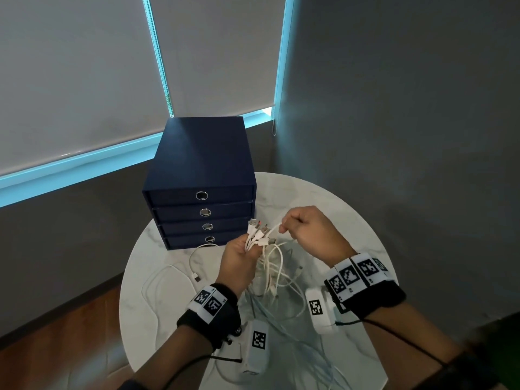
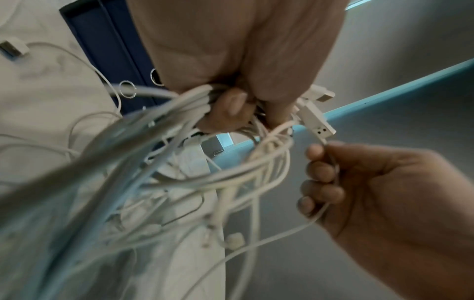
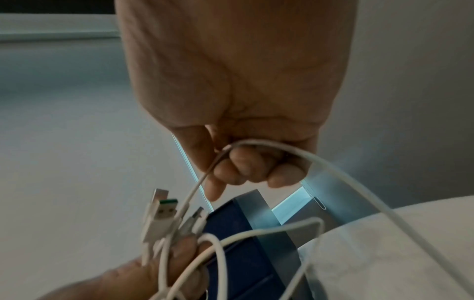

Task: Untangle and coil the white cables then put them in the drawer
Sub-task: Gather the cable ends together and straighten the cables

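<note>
We see a round white marble-pattern table (image 1: 323, 198); on it stand a navy four-drawer unit (image 1: 201, 175) at the rear; loose white cables (image 1: 168, 277) lie in front.

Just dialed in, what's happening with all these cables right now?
A person stands at a round table, sorting a tangle of white cables. The left hand grips a bunch of them just below their plugs, with the rest hanging in loops to the table. The right hand pinches one cable and holds it off to the side. The blue drawer unit behind has all four drawers closed. Nothing is coiled yet.
</note>
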`<state>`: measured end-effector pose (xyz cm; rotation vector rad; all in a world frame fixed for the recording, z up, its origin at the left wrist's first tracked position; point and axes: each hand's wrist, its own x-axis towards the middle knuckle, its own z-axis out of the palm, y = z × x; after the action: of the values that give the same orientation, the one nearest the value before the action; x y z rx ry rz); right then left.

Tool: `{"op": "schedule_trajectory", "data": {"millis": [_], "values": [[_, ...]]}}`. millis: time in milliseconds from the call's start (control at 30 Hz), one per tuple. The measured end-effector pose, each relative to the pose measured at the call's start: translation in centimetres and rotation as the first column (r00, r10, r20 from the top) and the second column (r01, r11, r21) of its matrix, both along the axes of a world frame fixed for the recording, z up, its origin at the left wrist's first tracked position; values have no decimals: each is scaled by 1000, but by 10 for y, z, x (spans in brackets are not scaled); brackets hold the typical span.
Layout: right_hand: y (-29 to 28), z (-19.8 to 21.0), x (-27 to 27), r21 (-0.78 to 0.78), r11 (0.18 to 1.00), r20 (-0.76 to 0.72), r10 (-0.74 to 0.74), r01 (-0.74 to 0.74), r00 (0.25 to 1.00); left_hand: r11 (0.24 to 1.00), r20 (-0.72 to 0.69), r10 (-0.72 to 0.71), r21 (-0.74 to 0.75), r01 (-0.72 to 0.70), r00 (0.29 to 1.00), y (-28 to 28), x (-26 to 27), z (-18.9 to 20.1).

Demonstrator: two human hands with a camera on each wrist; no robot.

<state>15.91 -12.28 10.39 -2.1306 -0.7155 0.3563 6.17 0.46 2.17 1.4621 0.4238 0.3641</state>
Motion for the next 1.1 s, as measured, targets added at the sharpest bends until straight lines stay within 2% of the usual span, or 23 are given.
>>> {"op": "schedule_trajectory", "data": {"millis": [100,233,433,600,733,833,933,1000,1100], "values": [[-2,-13,-1,-95,995,-35,34,-37,999,999,-21,26,20,-25,999,0,2,-3],[-1,-20,-3,-109,993,-46,49,-53,998,997,-69,63,-35,-66,996,-5,2,-7],[-2,-25,-1,-86,995,-9,59,-59,998,993,-2,55,-108,-55,999,-7,2,-1],[0,-29,-8,-93,990,-80,102,-109,992,996,73,18,-92,-11,997,-12,1,5],[3,-27,-8,-13,994,-60,110,-111,992,991,36,-7,-131,11,999,-10,-3,-1],[7,-20,-5,162,987,-90,6,9,996,989,43,-40,-139,45,998,-11,-6,-1],[11,-19,-4,252,962,-70,-91,106,993,988,50,-43,-144,50,998,-9,-1,2],[11,-18,-4,272,954,-81,-106,124,991,988,49,-49,-142,55,998,-7,1,5],[7,-18,-1,199,976,-135,-66,92,989,990,45,-6,-140,13,999,-5,2,5]]}}
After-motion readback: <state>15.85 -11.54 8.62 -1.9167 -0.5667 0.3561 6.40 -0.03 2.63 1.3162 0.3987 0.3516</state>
